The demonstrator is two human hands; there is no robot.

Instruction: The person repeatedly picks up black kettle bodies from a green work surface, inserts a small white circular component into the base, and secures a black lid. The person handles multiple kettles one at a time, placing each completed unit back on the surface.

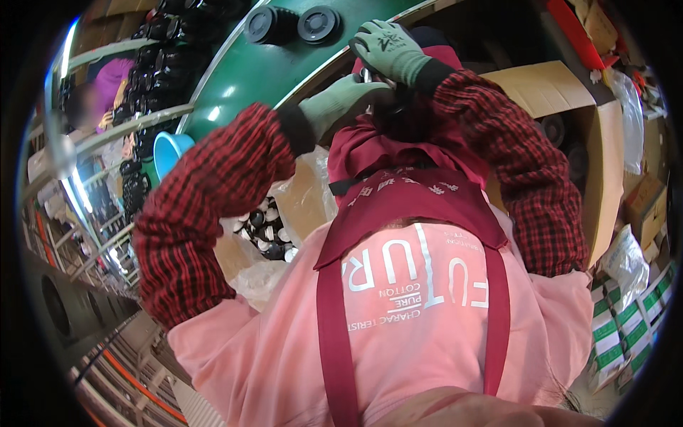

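Observation:
Both my hands are together above my lap at the near edge of the green table, in pale green knit gloves. My left hand (341,102) is closed, its fingers pointing right beside a black part (392,107), which is mostly hidden. Just above it, my right hand (388,51) curls its fingers downward, back of the glove up. A small shiny metal piece (366,75) shows between the two hands. What each hand grips is too covered to name. Black ribbed round discs (319,24) lie on the table beyond my hands, some stacked.
The green table (235,78) runs along the far left, with a blue basin (171,151) at its edge. A lined carton of black and white caps (269,229) sits by my left arm. To the right stands an open carton (606,167) holding black discs. A person in purple (112,89) is far left.

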